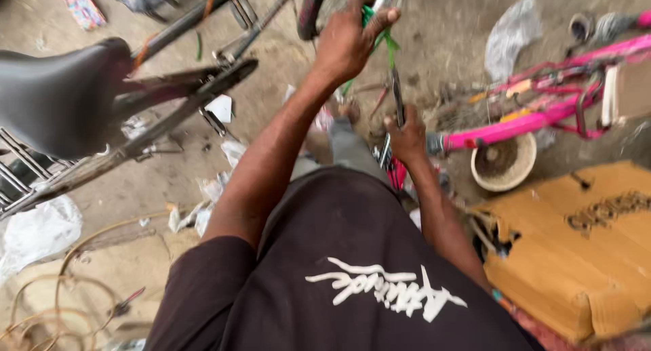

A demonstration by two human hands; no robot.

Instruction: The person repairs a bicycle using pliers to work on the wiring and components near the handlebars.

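Far left of the green tube (377,27): one black saddle (61,97) on one dark bicycle frame (176,97), tilted. Below and left of the tube, low on the ground: one white plastic bag (34,232), then a loose bunch of tan wire loops (47,303), too tangled for a count.

On the tube itself: left hand (349,43), fingers curled and clamped round it, thumb over the top. Tube at the top middle of the view, partly blurred, only one visible.

Just below the tube: one dark tool (397,97), long and narrow, kind unclear, upright with its tip near the tube. Right hand (407,137) wrapped tight round its lower end, fist closed.

Step in hand, as a judgement: bracing the tube with one hand while working the tool against it. Next move, likely: a firm brace above, and a square seat for the tool tip before any force.

Right of the tube and lower: one round pale basket (503,162). Further right: one pink bicycle (536,114), lying down. Lower right: one brown cardboard box (576,249), crushed.
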